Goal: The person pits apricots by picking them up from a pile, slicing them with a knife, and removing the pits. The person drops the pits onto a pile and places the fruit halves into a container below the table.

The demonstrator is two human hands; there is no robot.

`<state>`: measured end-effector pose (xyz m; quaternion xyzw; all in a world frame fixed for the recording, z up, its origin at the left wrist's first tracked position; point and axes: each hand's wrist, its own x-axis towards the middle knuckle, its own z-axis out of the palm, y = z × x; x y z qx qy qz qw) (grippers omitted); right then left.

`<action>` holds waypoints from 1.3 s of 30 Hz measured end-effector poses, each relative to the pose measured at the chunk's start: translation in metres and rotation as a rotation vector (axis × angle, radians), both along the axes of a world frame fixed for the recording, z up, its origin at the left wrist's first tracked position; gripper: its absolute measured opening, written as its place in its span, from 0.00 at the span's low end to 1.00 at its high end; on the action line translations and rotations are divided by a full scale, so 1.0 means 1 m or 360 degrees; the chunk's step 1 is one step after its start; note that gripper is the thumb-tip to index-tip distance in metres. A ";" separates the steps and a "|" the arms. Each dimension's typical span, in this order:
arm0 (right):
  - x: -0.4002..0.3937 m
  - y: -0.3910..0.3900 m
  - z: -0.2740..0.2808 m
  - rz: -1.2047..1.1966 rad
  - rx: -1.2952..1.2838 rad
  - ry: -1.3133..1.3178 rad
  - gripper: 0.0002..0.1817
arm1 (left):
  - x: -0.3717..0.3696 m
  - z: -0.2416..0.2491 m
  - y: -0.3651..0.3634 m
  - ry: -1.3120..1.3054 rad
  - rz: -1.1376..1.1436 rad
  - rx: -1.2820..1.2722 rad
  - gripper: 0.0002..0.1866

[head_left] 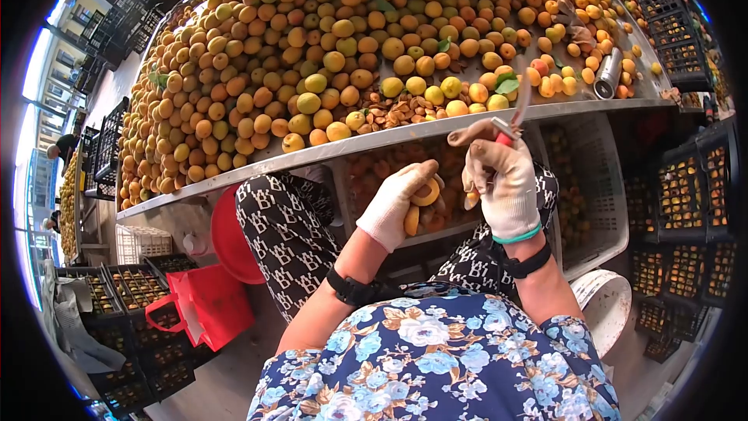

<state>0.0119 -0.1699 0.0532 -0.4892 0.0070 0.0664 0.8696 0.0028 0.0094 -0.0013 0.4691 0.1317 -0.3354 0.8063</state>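
Observation:
My left hand, in a white knitted glove with browned fingertips, is closed around a split apricot; its cut orange flesh shows at the fingers. My right hand, gloved likewise, grips a small knife with a red handle, its blurred blade pointing up. A bit of orange fruit shows at the lower fingers of that hand, partly hidden. Both hands are above a plastic crate of apricot halves, under the table's front edge. Whole apricots are heaped on the metal table.
Apricot stones lie in a small pile near the table edge. A metal cylinder stands at the right. Another grey crate is beside my right knee. Black crates of fruit are stacked right; a red bag sits left.

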 end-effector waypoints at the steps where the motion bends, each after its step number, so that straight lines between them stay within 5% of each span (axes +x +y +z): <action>1: 0.001 0.003 0.005 -0.0016 0.0065 -0.0126 0.08 | -0.003 0.012 -0.009 0.0007 0.0057 0.0030 0.19; 11: 0.006 0.021 -0.001 -0.0050 0.0292 -0.0392 0.13 | -0.010 0.009 -0.023 0.0071 0.0163 0.0050 0.28; 20: 0.001 0.023 -0.002 -0.0014 0.0122 -0.0392 0.11 | -0.011 -0.028 -0.019 -0.0215 0.0100 0.0142 0.21; 28: 0.003 0.036 -0.019 -0.0146 -0.0236 -0.0484 0.15 | -0.011 0.002 -0.034 0.0051 0.0224 0.0379 0.18; 36: 0.025 0.033 -0.053 -0.0057 0.0613 0.0038 0.21 | -0.005 -0.044 -0.041 -0.0009 0.0566 0.0172 0.20; 39: 0.029 0.033 -0.052 -0.0113 0.0716 0.0165 0.20 | 0.000 -0.028 -0.030 0.0462 0.0368 0.0120 0.21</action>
